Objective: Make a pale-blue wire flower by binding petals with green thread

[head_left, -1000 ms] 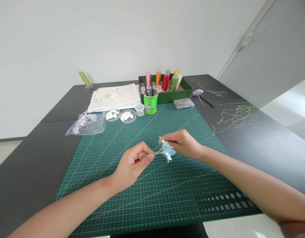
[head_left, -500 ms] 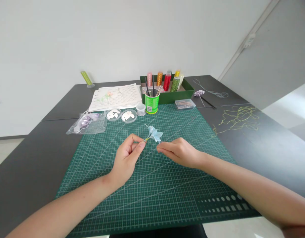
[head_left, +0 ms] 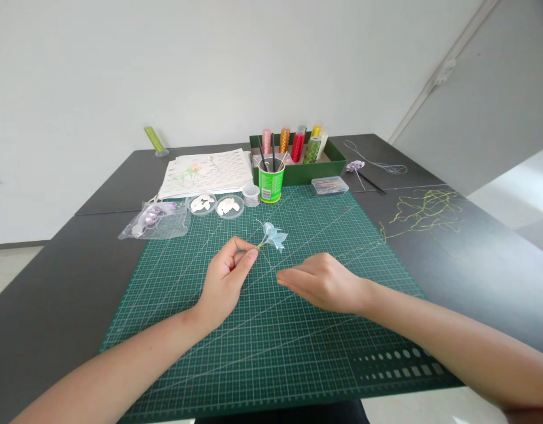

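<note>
My left hand [head_left: 225,277] pinches the short stem of a small pale-blue paper flower [head_left: 272,236], holding it up above the green cutting mat [head_left: 271,330]. The bloom points away from me and to the right. My right hand [head_left: 322,281] hovers low over the mat just right of the flower, fingers together and pointing left. A thin yellow-green thread [head_left: 355,252] runs from near its fingertips to the right. Whether the fingers pinch that thread cannot be told.
At the mat's far edge stand a green cup of tools [head_left: 269,179], two small dishes of petals [head_left: 216,205], a clear bag [head_left: 154,219] and a green box of thread spools [head_left: 298,154]. Papers [head_left: 205,172] lie behind. Tangled yellow-green thread [head_left: 424,212] lies on the dark table at right.
My right hand let go of the flower and dropped down to the right. My left hand lifted the flower and swung it away from me.
</note>
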`<state>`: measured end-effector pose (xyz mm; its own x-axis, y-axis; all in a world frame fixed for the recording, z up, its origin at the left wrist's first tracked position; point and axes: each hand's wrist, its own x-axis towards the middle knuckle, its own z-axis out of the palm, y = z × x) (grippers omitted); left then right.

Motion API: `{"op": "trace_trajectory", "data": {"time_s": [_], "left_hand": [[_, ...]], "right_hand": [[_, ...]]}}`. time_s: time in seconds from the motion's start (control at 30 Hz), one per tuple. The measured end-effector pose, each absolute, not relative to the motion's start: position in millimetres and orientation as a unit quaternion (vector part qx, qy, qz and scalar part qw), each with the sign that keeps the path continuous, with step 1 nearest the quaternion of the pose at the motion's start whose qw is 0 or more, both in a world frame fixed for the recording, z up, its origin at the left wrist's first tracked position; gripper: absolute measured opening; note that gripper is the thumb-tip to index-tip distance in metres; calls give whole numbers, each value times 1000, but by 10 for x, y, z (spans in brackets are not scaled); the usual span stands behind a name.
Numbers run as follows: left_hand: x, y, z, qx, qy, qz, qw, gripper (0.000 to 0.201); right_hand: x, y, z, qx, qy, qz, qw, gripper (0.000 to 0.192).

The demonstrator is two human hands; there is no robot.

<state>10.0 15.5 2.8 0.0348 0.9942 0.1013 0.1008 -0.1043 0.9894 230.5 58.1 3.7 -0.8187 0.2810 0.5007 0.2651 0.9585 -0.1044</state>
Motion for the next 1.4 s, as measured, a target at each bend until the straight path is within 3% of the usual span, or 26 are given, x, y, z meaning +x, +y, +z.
{"op": "trace_trajectory", "data": {"time_s": [0.4,0.63,1.17,1.4], "left_hand": [[92,188,11,603,508,444,426,25],[89,173,0,619,523,388,439,25],[77,199,-18,628,530,354,446,25],[99,178,-10,642,517,340,453,23]], "right_hand": [[2302,496,242,-110,-947,-37,300,34],[2297,443,328,-108,-944,-23,312,25],[2306,413,481,-145,-908,201,339,11],[2328,430,488,-225,-876,197,379,16]]}}
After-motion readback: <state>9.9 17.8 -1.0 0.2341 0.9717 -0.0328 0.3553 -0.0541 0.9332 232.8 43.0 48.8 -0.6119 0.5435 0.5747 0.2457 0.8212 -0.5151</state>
